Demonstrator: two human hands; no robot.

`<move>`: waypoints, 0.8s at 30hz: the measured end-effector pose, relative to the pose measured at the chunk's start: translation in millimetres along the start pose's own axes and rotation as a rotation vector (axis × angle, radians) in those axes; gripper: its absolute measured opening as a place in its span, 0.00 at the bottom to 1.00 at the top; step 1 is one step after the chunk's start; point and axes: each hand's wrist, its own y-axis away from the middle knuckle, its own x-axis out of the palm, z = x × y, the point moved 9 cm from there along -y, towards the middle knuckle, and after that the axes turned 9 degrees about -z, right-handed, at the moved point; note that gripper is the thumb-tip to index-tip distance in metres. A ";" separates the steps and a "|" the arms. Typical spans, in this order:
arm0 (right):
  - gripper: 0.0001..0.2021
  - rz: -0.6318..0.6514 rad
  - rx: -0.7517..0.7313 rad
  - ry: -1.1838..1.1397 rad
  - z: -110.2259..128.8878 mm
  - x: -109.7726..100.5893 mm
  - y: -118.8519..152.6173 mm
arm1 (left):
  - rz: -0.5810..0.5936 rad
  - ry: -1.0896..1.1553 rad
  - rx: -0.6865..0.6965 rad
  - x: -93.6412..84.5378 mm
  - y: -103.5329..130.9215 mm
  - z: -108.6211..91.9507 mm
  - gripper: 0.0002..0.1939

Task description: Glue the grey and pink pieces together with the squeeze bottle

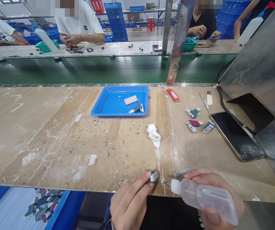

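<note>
Near the table's front edge my left hand (131,199) pinches a small grey and dark blue piece (153,176) between thumb and fingers. To its right, my right hand (214,188) is wrapped round a translucent squeeze bottle (206,196), tilted with its white cap and thin nozzle pointing left toward the piece. A short gap separates the nozzle tip from the piece. A flat grey strip (182,172) lies on the table just beyond the bottle's cap.
A blue tray (95,110) holds a pinkish block and one piece. Crumpled tissue (154,136), a red lighter (173,95), several small pieces (194,124) and a phone (237,135) lie rightward. Beyond runs a green conveyor (80,70), with people seated opposite. A bin (65,207) sits lower left.
</note>
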 end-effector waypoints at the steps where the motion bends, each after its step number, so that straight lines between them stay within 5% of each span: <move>1: 0.14 0.022 -0.012 0.006 0.1 1.7 1.0 | 0.007 0.006 0.006 0.8 0.4 -0.6 0.19; 24: 0.19 0.145 -0.110 0.112 4.2 13.9 7.1 | 0.000 0.053 0.008 0.8 1.4 -1.0 0.22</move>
